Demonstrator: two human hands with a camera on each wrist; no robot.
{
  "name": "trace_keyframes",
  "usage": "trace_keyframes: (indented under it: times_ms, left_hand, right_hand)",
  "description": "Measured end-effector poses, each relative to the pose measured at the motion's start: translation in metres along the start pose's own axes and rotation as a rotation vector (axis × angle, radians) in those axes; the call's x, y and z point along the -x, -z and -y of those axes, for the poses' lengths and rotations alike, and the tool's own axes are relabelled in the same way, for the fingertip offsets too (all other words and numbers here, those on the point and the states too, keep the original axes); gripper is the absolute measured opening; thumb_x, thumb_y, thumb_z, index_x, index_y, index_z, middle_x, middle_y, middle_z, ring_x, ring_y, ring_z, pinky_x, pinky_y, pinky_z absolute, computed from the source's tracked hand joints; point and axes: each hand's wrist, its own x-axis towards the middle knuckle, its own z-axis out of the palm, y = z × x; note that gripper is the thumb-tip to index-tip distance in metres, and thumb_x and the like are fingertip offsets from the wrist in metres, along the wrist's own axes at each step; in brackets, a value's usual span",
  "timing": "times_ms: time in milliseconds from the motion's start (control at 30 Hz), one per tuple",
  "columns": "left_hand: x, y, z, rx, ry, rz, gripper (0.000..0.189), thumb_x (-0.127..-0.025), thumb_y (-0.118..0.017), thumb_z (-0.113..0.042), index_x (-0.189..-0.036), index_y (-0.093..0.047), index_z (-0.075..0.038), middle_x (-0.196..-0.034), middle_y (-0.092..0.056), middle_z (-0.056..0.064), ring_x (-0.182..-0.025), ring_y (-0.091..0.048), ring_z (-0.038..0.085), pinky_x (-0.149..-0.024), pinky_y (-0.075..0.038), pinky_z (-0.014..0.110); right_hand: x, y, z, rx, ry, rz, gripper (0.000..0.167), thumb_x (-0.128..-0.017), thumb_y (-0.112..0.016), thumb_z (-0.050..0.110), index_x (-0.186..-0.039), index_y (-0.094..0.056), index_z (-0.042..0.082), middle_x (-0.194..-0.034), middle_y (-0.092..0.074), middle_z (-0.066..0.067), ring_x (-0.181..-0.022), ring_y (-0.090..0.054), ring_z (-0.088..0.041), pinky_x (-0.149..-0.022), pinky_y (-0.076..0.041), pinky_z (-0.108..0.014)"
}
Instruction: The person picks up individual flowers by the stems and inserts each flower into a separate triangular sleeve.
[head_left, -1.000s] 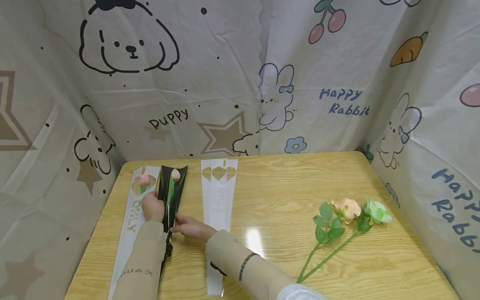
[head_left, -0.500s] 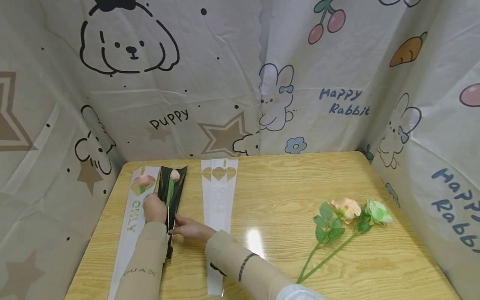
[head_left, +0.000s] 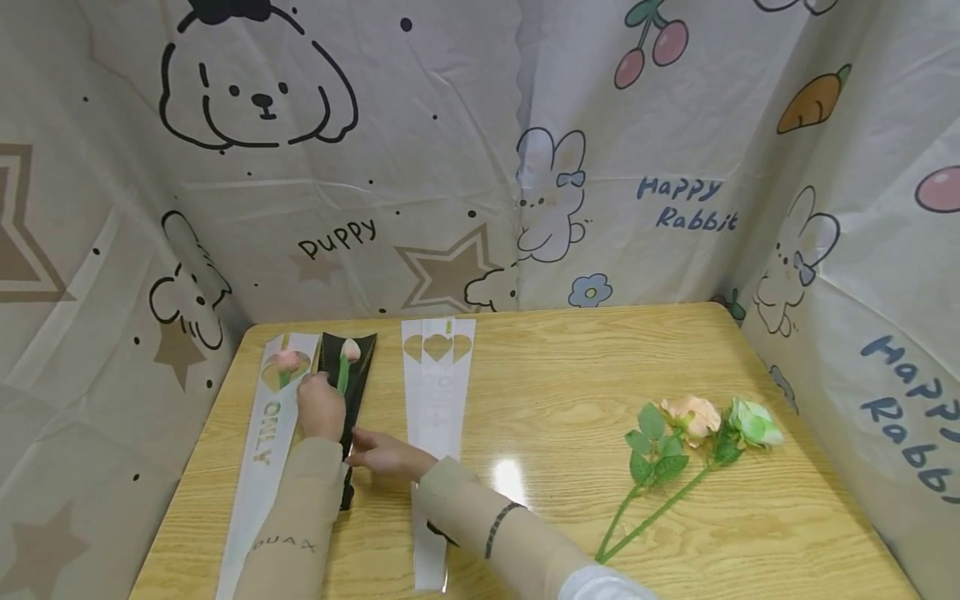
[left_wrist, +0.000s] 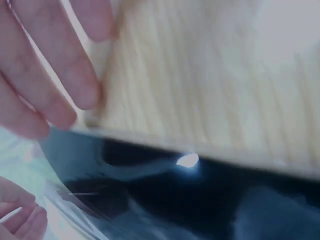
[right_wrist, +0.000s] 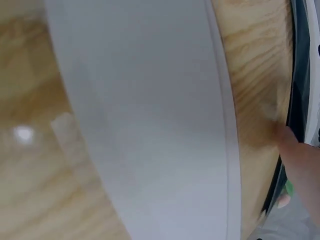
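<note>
Legibly "ONLY" [head_left: 266,433] on white sleeve [head_left: 256,479], left hand [head_left: 322,406] over black sleeve [head_left: 361,383], grip unclear, right hand's [head_left: 392,456] grip apart.

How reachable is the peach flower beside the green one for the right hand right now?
Probably yes: nothing appears to block the way over the white sleeves and table to the peach flower. The right hand would first have to leave the black sleeve's edge.

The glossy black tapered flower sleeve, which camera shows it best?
The head view: it shows the black sleeve from its flared top down, though partly covered. The left wrist view gives only a close, blurred stretch; the right wrist view, a narrow strip near the right edge.
</note>
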Motion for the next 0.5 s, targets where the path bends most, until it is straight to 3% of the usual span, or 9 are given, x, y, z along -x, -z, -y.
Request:
trace_keyframes:
  times_ms: [133, 233, 367, 433, 467, 500]
  left_hand:
    - [0.0, -0.004, -0.015, 0.073, -0.1, 0.045, 0.024, -0.078, -0.047, 0.009, -0.096, -0.063, 0.015, -0.091, -0.059, 0.031, -0.083, -0.057, 0.045, -0.071, -0.047, 0.052]
    - [0.002, -0.01, -0.026, 0.114, -0.193, 0.163, 0.024, -0.082, -0.047, 0.006, -0.098, -0.064, 0.013, -0.092, -0.062, 0.028, -0.082, -0.06, 0.041, -0.07, -0.049, 0.05]
    - [0.004, -0.023, -0.037, 0.16, -0.172, 0.351, 0.024, -0.083, -0.05, 0.002, -0.101, -0.064, 0.01, -0.092, -0.064, 0.023, -0.082, -0.06, 0.033, -0.073, -0.05, 0.045]
    - [0.005, -0.035, -0.038, 0.18, -0.152, 0.391, 0.023, -0.082, -0.052, 0.001, -0.099, -0.065, 0.009, -0.089, -0.065, 0.021, -0.081, -0.06, 0.03, -0.073, -0.05, 0.043]
    - [0.003, -0.051, -0.029, 0.229, -0.182, 0.376, 0.021, -0.082, -0.054, -0.003, -0.096, -0.067, 0.006, -0.084, -0.066, 0.016, -0.077, -0.06, 0.025, -0.07, -0.051, 0.037]
    - [0.004, -0.059, -0.029, 0.241, -0.179, 0.386, 0.021, -0.082, -0.055, -0.004, -0.096, -0.067, 0.005, -0.083, -0.066, 0.015, -0.076, -0.06, 0.024, -0.069, -0.051, 0.036]
  right_hand:
    - [0.001, 0.007, 0.0, 0.173, 0.049, -0.146, 0.043, -0.089, -0.052, 0.008, -0.131, -0.048, 0.003, -0.129, -0.052, -0.011, -0.115, -0.052, -0.02, -0.091, -0.044, -0.023]
    - [0.003, 0.014, -0.003, 0.351, 0.136, -0.312, 0.031, -0.086, -0.051, 0.001, -0.115, -0.061, 0.0, -0.112, -0.063, -0.01, -0.098, -0.06, -0.017, -0.078, -0.048, -0.019]
    - [0.007, 0.025, -0.01, 0.51, 0.196, -0.515, 0.025, -0.08, -0.052, -0.005, -0.1, -0.066, -0.002, -0.096, -0.065, -0.011, -0.088, -0.061, -0.018, -0.073, -0.049, -0.02]
    - [0.011, 0.031, -0.014, 0.537, 0.182, -0.597, 0.023, -0.079, -0.054, -0.005, -0.098, -0.066, -0.002, -0.093, -0.064, -0.011, -0.087, -0.06, -0.02, -0.073, -0.05, -0.022]
    - [0.012, 0.035, -0.016, 0.551, 0.165, -0.64, 0.022, -0.078, -0.054, -0.005, -0.097, -0.066, -0.001, -0.092, -0.063, -0.011, -0.086, -0.059, -0.021, -0.073, -0.05, -0.023]
    - [0.012, 0.038, -0.019, 0.56, 0.147, -0.684, 0.021, -0.078, -0.055, -0.005, -0.096, -0.066, -0.001, -0.091, -0.061, -0.011, -0.085, -0.058, -0.022, -0.072, -0.05, -0.024]
